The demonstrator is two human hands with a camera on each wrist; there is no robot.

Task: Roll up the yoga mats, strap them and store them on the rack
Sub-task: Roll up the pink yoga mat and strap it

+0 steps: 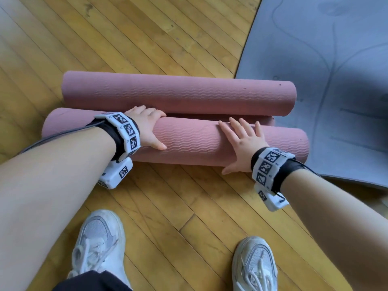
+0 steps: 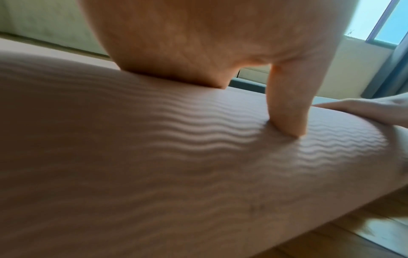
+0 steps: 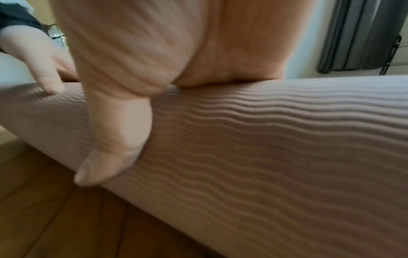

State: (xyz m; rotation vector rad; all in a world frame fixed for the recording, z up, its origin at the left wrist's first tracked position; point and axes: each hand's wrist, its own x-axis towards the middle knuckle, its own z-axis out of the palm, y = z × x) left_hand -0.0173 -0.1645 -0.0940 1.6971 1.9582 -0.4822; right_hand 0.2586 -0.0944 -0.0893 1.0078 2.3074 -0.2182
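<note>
The near pink roll [image 1: 189, 141] lies on the wooden floor [image 1: 168, 206] with its long axis crosswise, left to right. The left hand [image 1: 147, 127] curls its grip over the top; the right hand [image 1: 241, 141] presses flat, fingers spread. Both sit equally near, so rolling goes away from the person, toward the far pink roll [image 1: 178, 91].

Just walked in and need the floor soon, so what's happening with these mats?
A person is crouched over a pink mat on the wood floor, rolling it. The left hand curls over the top of the roll and the right hand presses flat on it with fingers spread. A second pink roll lies just behind. A grey mat is spread flat to the right, not yet rolled. No strap or rack shows.
</note>
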